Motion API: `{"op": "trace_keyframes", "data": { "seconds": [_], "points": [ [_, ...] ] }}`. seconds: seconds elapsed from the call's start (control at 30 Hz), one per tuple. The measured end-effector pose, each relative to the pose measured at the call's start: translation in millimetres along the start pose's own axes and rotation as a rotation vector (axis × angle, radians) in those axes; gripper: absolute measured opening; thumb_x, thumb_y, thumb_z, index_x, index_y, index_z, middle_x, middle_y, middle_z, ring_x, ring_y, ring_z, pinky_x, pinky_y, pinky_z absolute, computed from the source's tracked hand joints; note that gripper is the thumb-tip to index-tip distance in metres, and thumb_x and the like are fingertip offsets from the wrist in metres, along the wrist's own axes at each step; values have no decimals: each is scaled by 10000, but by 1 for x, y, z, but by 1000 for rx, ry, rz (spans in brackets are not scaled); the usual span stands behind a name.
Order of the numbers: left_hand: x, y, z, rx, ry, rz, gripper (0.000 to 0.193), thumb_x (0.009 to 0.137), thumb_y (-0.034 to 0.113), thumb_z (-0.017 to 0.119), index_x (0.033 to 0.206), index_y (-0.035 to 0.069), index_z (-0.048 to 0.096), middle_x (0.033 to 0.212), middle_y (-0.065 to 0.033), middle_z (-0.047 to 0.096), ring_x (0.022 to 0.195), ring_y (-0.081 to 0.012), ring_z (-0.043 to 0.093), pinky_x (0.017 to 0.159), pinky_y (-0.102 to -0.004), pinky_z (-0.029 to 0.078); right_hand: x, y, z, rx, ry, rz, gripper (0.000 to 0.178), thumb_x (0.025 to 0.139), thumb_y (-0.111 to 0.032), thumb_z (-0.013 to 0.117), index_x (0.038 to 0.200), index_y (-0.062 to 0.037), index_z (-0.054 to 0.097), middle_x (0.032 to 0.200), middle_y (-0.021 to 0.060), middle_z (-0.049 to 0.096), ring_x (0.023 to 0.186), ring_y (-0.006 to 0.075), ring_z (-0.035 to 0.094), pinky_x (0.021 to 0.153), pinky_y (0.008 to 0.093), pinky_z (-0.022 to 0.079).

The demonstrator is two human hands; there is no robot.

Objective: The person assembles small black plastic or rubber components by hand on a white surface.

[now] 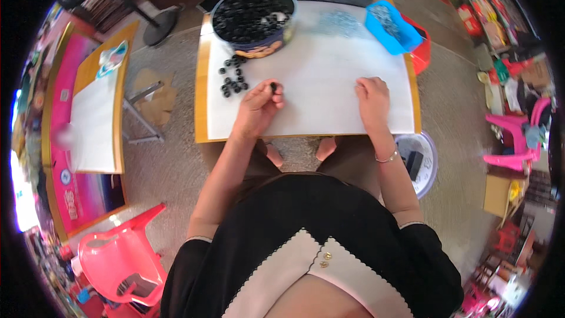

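My left hand [259, 106] is over the near left part of the white-covered table [318, 65], its fingers closed on a small black cap-like piece [273, 87]. Beside it, to the left, lies a loose cluster of similar black pieces [237, 89]. Behind that cluster stands a large round tub [259, 53] heaped with more black pieces. My right hand [373, 101] rests near the table's right front edge. Its fingers are curled in, and whatever they may hold is hidden.
Small clear parts [341, 23] are spread at the table's far side, near a blue basket [406, 41] of similar parts. A red container [422, 53] sits behind the basket. A whitish bucket [434, 162] stands at right, a pink chair [112, 259] at lower left, a fan base [160, 26] at far left.
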State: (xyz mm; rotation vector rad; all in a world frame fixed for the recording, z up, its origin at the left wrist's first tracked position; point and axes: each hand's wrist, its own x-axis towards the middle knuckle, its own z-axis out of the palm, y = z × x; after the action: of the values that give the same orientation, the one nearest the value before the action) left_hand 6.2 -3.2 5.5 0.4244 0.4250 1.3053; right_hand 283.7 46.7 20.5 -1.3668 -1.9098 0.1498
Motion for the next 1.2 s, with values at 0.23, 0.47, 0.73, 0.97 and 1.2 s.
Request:
{"op": "trace_keyframes", "data": {
  "seconds": [0.23,0.47,0.73,0.97,1.2],
  "points": [
    [4,0,6,-30,17,-23,203,947,104,474,1085,-35,527,926,-83,556,761,-132,533,726,-273,467,12,-34,4,290,-95,301,101,824,-48,618,921,-22,631,817,44,632,723,102,567,685,225,453],
    [2,2,1,28,34,-18,240,928,105,519,1119,-38,543,904,-93,605,753,-148,566,728,-271,484,28,-123,34,700,-315,116,97,806,-28,629,898,-4,617,799,54,614,698,114,562,650,245,458],
    [2,0,6,42,68,-3,242,917,70,525,1130,-42,545,929,-98,620,763,-154,573,727,-268,488,30,-128,37,497,-296,-109,70,806,-6,586,873,-14,605,813,117,597,730,260,602,639,331,478],
    [3,-1,8,105,89,5,238,908,47,531,1122,-50,571,967,-82,628,796,-132,576,736,-256,482,31,-131,31,460,-318,-173,133,792,2,597,919,-27,622,821,109,590,741,249,596,642,329,479],
    [2,-2,6,139,67,2,234,916,60,521,1119,-42,577,945,-74,622,774,-127,562,736,-255,479,35,-130,28,582,-467,11,175,793,8,607,965,-17,618,827,78,594,735,181,606,661,290,481]
  ]
}}
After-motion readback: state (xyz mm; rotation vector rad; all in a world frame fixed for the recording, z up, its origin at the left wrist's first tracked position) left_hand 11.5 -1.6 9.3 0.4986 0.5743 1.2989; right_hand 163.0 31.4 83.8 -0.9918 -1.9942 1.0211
